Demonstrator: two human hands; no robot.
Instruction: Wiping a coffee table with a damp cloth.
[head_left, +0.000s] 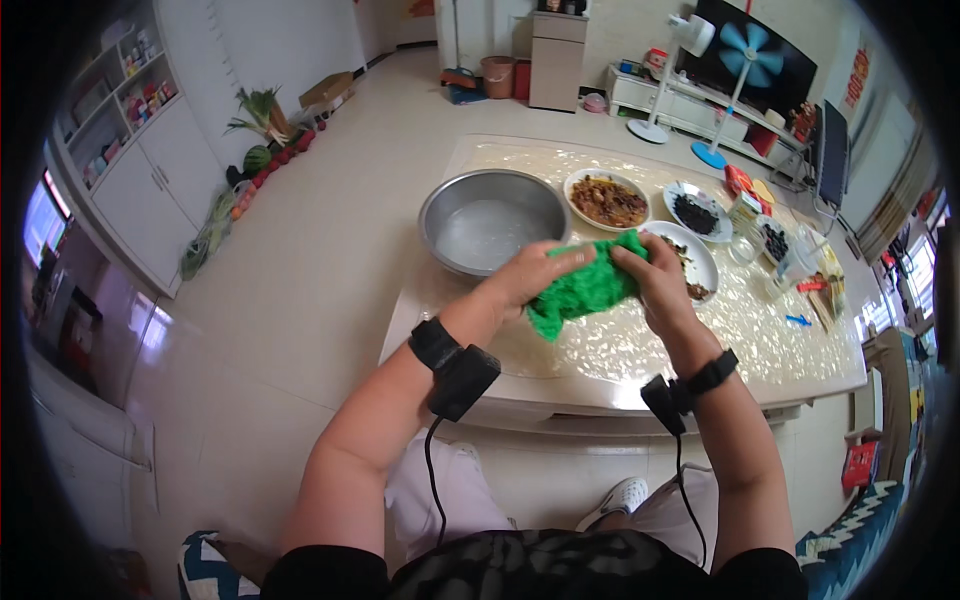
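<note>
A bunched green cloth (589, 289) is held up in front of me, above the near part of the table. My left hand (529, 274) grips its left end, thumb on top. At the other end my right hand (664, 281) pinches the cloth between thumb and fingers. Just beyond my left hand stands a wide metal basin (495, 217) with what looks like water in it. A white plate with food scraps (701, 262) is partly hidden behind my right hand.
The low table (525, 367) has a shiny clear cover. A plate of cooked food (607, 199), a plate of dark food (696, 212), a glass jar (746, 244) and a plastic cup (795, 262) stand towards its right. Two fans (750, 56) stand beyond. Vegetables (262, 161) line the left wall.
</note>
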